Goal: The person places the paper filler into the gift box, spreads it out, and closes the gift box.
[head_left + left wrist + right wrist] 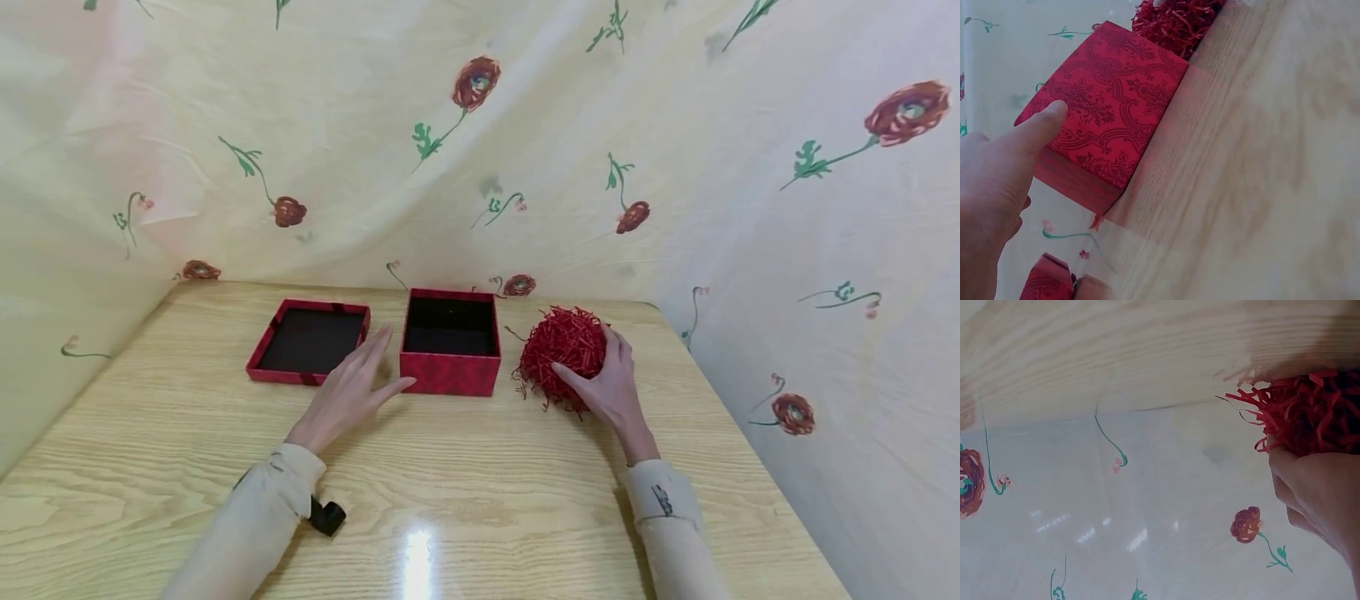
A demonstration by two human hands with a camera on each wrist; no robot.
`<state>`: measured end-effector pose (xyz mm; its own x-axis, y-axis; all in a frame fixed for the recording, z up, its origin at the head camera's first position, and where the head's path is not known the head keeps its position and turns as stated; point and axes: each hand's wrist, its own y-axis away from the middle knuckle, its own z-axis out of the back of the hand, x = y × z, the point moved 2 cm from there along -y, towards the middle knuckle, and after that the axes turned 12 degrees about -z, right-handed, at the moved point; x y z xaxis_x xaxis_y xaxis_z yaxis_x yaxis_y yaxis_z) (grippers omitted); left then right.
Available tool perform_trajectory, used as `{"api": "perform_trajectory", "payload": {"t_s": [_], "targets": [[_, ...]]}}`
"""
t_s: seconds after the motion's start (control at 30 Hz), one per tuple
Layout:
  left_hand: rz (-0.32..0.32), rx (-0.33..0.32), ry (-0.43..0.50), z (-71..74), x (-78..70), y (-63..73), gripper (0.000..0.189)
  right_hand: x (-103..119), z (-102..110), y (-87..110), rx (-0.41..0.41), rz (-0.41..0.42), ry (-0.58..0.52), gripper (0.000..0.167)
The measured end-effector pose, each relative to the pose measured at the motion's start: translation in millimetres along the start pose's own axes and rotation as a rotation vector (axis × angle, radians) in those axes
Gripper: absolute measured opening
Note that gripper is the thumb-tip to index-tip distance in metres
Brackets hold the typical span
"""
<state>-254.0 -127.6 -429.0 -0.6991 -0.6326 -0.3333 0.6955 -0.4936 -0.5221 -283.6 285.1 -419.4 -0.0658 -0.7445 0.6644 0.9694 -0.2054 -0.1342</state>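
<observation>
My right hand (611, 387) grips the right side of a heap of red shredded paper (562, 354), thumb in front and fingers curled behind. In the right wrist view, loose strands of the shredded paper (1316, 412) stick out past the hand. A red patterned gift box (450, 375) with a black inside stands open at the middle. Just left of it my left hand (347, 394) hovers with fingers extended and thumb apart, holding nothing. The left wrist view has the thumb overlapping the box wall (1110, 106). Beyond the left hand lies the box lid (307, 342), inside up.
The wooden table (465, 475) runs up to a flowered cloth (360, 167) hung behind it and along both sides. A black strap piece (327, 517) shows beside the left sleeve.
</observation>
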Motion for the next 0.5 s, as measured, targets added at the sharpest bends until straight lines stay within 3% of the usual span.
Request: {"api": "perform_trajectory", "payload": {"t_s": [0.17, 0.5], "targets": [[0.029, 0.004, 0.04, -4.9, 2.7, -8.0, 0.095, -1, -4, -5.6, 0.02, -0.012, -0.004, 0.116], [0.163, -0.008, 0.211, -14.1, 1.6, -17.8, 0.099, -1, -8, -10.2, 0.043, -0.019, -0.005, 0.116]]}}
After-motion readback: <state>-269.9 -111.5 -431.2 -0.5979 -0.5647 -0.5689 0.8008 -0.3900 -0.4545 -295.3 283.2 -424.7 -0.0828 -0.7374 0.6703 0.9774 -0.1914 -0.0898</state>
